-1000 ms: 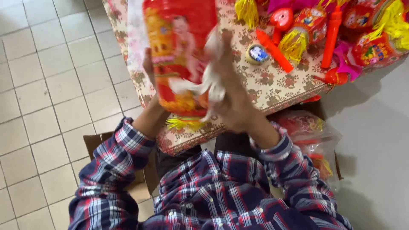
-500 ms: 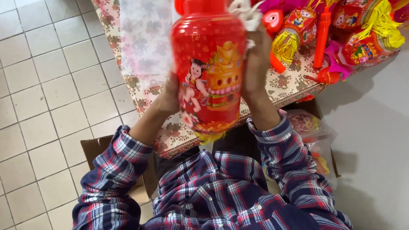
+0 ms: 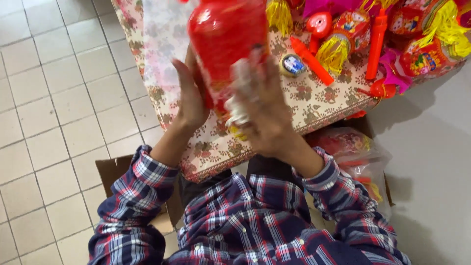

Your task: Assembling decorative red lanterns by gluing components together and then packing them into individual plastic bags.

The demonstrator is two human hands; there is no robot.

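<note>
Head view: left hand (image 3: 189, 95) flat and upright against the near-left flank of the red lantern (image 3: 225, 44), fingers together, palm pressing rather than wrapping. Right hand (image 3: 262, 113) spread over the lantern's lower front, fingers apart and curled round it, with a scrap of white wrap (image 3: 238, 98) bunched under the fingertips. Lantern gripped between both palms, raised above the table (image 3: 314, 105) edge and tilted slightly, top cut off by the frame; blurred, so surface detail hard to read. Just beyond the right hand, a small round tin (image 3: 293, 65) and a red stick (image 3: 310, 60) lying on the floral cloth. Farther right of that hand, a yellow tassel (image 3: 334, 53), a heart-shaped red piece (image 3: 319, 24) and more lanterns (image 3: 424, 49) piled close together. Below the right wrist, a clear bag (image 3: 353, 157) of red goods in a cardboard box (image 3: 115, 172); tiled floor (image 3: 49, 98) out past the left hand. For a clean hold, probably best to keep pressure even from both sides, palms broad, since such a thin shell looks easy to dent; better to steady the base with the right hand and keep the wrap clear of the grip.
</note>
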